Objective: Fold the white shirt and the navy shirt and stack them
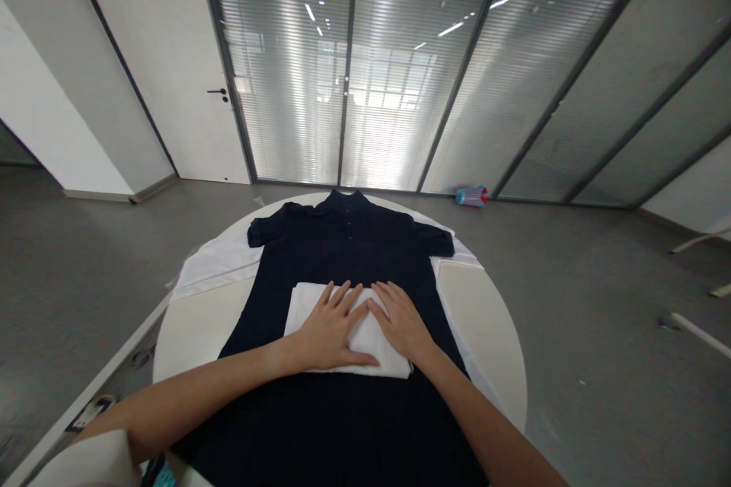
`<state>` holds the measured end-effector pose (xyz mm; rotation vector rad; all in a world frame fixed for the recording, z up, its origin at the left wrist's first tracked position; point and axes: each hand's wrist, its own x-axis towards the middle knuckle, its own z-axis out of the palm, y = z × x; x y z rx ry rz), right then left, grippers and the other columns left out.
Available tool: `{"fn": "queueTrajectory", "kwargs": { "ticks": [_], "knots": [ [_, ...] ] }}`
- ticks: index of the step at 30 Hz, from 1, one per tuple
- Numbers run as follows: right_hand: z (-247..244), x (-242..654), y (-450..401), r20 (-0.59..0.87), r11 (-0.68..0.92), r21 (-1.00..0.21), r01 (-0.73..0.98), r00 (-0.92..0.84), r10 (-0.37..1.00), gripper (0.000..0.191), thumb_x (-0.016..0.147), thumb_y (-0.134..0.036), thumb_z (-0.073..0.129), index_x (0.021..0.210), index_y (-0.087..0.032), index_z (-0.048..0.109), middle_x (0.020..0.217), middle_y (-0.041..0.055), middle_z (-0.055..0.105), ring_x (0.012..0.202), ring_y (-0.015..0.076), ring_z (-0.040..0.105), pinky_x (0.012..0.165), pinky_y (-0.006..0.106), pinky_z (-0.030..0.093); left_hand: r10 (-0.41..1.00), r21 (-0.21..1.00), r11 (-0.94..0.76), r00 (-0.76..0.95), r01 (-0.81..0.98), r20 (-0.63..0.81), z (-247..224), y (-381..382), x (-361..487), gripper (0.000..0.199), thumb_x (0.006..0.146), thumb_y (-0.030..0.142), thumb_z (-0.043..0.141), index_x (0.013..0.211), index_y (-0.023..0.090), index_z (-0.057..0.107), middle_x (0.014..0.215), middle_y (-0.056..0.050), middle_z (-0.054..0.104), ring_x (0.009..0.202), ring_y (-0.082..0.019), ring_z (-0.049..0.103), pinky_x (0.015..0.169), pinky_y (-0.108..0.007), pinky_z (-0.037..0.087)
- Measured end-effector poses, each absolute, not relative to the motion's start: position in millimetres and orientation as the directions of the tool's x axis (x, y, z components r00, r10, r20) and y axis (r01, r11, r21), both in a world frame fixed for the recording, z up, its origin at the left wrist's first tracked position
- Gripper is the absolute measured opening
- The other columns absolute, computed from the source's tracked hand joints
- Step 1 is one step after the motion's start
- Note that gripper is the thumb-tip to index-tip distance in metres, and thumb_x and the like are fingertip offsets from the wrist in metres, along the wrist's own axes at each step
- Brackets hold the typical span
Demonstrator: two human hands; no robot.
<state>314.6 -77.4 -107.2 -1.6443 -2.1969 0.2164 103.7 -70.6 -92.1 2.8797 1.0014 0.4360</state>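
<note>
A dark navy short-sleeved polo shirt (pixel 343 262) lies spread out, its collar pointing away from me. On its middle rests a folded white cloth (pixel 304 304), roughly rectangular. My left hand (pixel 331 327) lies flat on the cloth with its fingers spread. My right hand (pixel 400 319) presses flat on the cloth's right side, fingers stretched out, its thumb close to the left hand's fingers. White fabric (pixel 220 262) shows beneath the shirt at its left side and again under the right sleeve.
Everything lies on a round white table (pixel 488 319). Beyond it stands a glass partition with blinds (pixel 388 76) and a white door (pixel 188 91) at the left. A blue and red object (pixel 471 196) sits on the floor by the glass. Pale furniture legs (pixel 702 335) show at the right.
</note>
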Motion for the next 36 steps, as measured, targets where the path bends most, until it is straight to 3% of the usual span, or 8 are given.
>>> {"fn": "queueTrajectory", "kwargs": {
  "ticks": [5, 10, 16, 21, 24, 29, 32, 36],
  "knots": [
    [-103.0, 315.3, -79.0, 0.244, 0.300, -0.343, 0.890, -0.224, 0.944, 0.057, 0.104, -0.048, 0.028, 0.142, -0.014, 0.054, 0.147, 0.0135, 0.052, 0.141, 0.0297, 0.041, 0.117, 0.056, 0.030, 0.650, 0.187, -0.759, 0.732, 0.623, 0.201, -77.2, -67.3, 86.9, 0.088, 0.085, 0.081, 0.040, 0.153, 0.025, 0.037, 0.159, -0.014, 0.034, 0.147, -0.037, 0.029, 0.117, -0.059, 0.023],
    [-86.6, 299.6, -90.7, 0.369, 0.405, -0.299, 0.864, -0.286, 0.884, 0.056, 0.105, -0.045, 0.025, 0.145, -0.015, 0.050, 0.153, 0.0116, 0.044, 0.148, 0.0266, 0.029, 0.122, 0.054, 0.021, 0.657, 0.151, -0.754, 0.726, 0.639, 0.204, -85.8, -73.9, 75.7, 0.098, 0.083, 0.083, 0.040, 0.157, 0.019, 0.028, 0.161, -0.018, 0.027, 0.149, -0.043, 0.020, 0.117, -0.063, 0.018],
    [-95.4, 286.7, -97.0, 0.203, 0.419, -0.229, 0.879, -0.378, 0.903, 0.069, 0.102, -0.056, 0.026, 0.153, -0.010, 0.036, 0.160, 0.0149, 0.029, 0.151, 0.0300, 0.022, 0.122, 0.054, 0.020, 0.642, 0.103, -0.759, 0.712, 0.643, 0.283, -110.3, -80.7, 78.9, 0.104, 0.081, 0.084, 0.042, 0.160, 0.019, 0.020, 0.164, -0.017, 0.020, 0.149, -0.045, 0.012, 0.116, -0.067, 0.011],
    [-104.4, 287.1, -94.5, 0.184, 0.421, -0.198, 0.885, -0.388, 0.903, 0.074, 0.101, -0.060, 0.027, 0.154, -0.009, 0.034, 0.161, 0.0161, 0.028, 0.150, 0.0298, 0.022, 0.122, 0.054, 0.021, 0.639, 0.110, -0.763, 0.714, 0.637, 0.286, -111.7, -81.1, 79.2, 0.101, 0.083, 0.081, 0.043, 0.160, 0.021, 0.017, 0.164, -0.016, 0.019, 0.149, -0.046, 0.012, 0.115, -0.068, 0.010],
    [-101.8, 289.6, -92.9, 0.189, 0.429, -0.218, 0.877, -0.393, 0.900, 0.071, 0.102, -0.058, 0.026, 0.154, -0.011, 0.035, 0.160, 0.0151, 0.031, 0.150, 0.0291, 0.024, 0.121, 0.054, 0.022, 0.647, 0.155, -0.761, 0.718, 0.630, 0.256, -103.7, -76.6, 75.4, 0.096, 0.085, 0.078, 0.045, 0.159, 0.023, 0.021, 0.164, -0.015, 0.022, 0.149, -0.043, 0.016, 0.116, -0.067, 0.014],
    [-95.8, 304.7, -85.6, 0.273, 0.433, -0.247, 0.867, -0.367, 0.889, 0.064, 0.104, -0.052, 0.025, 0.155, -0.015, 0.034, 0.160, 0.0126, 0.031, 0.151, 0.0267, 0.021, 0.122, 0.053, 0.021, 0.719, 0.274, -0.695, 0.642, 0.665, 0.264, -90.8, -59.8, 58.3, 0.068, 0.097, 0.061, 0.042, 0.154, 0.023, 0.036, 0.155, -0.011, 0.043, 0.146, -0.031, 0.033, 0.117, -0.052, 0.029],
    [-100.0, 313.6, -79.4, 0.275, 0.383, -0.243, 0.891, -0.315, 0.908, 0.066, 0.103, -0.053, 0.024, 0.156, -0.014, 0.030, 0.161, 0.0145, 0.028, 0.152, 0.0277, 0.019, 0.121, 0.056, 0.021, 0.760, 0.240, -0.648, 0.588, 0.723, 0.278, -97.7, -52.5, 50.0, 0.069, 0.097, 0.060, 0.041, 0.154, 0.021, 0.036, 0.157, -0.013, 0.039, 0.148, -0.032, 0.028, 0.118, -0.055, 0.027],
    [-109.2, 315.9, -76.6, 0.146, 0.336, -0.225, 0.915, -0.309, 0.940, 0.075, 0.102, -0.060, 0.021, 0.155, -0.008, 0.032, 0.160, 0.0185, 0.028, 0.151, 0.0296, 0.022, 0.120, 0.056, 0.022, 0.743, 0.149, -0.664, 0.623, 0.733, 0.244, -115.7, -50.7, 48.1, 0.078, 0.096, 0.065, 0.040, 0.158, 0.019, 0.026, 0.161, -0.018, 0.027, 0.151, -0.034, 0.018, 0.119, -0.060, 0.018]
  ]
}}
